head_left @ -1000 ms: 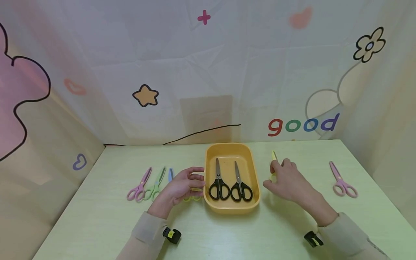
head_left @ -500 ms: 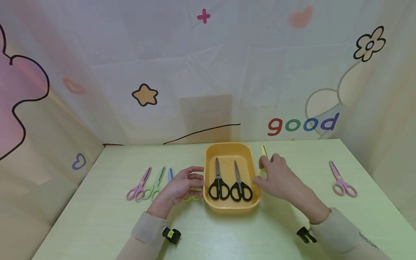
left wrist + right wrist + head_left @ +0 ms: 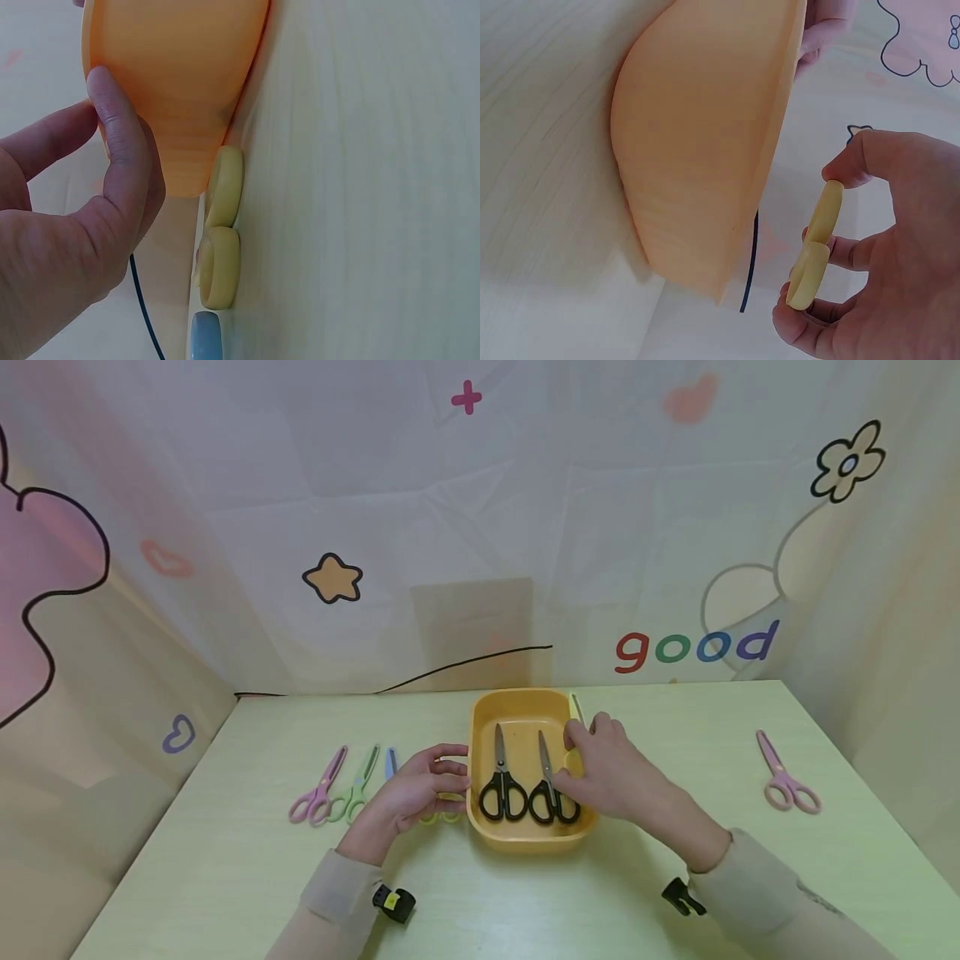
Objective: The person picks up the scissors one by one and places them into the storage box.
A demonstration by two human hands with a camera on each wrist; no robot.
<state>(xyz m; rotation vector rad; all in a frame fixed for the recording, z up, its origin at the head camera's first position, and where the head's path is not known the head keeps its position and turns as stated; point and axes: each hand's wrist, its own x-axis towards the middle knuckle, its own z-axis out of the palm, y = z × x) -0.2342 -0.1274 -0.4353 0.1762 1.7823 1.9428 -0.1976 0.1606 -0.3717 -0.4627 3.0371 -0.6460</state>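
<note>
My right hand [image 3: 618, 768] pinches a pair of yellow scissors [image 3: 575, 708] over the right side of an orange-yellow tray [image 3: 525, 845]. Its yellow handle loops [image 3: 810, 274] show between the fingers in the right wrist view, raised off the table beside the tray; most of the blades are hidden by the hand in the head view. Fingers of my left hand [image 3: 416, 789] touch the tray's left rim from outside. Inside the tray lie two pairs of black-handled scissors [image 3: 502, 795], side by side, blades pointing away.
Left of the tray lie pink scissors [image 3: 318, 795], green scissors [image 3: 358, 789], blue scissors [image 3: 391, 763] and yellow handle loops [image 3: 223, 187], partly behind my left hand. Another pink pair [image 3: 783, 783] lies at the far right. A printed curtain [image 3: 480, 527] hangs behind the table.
My right hand has moved left with the yellow scissors, from the table right of the tray to over its right side. My left hand has stayed at the tray's rim.
</note>
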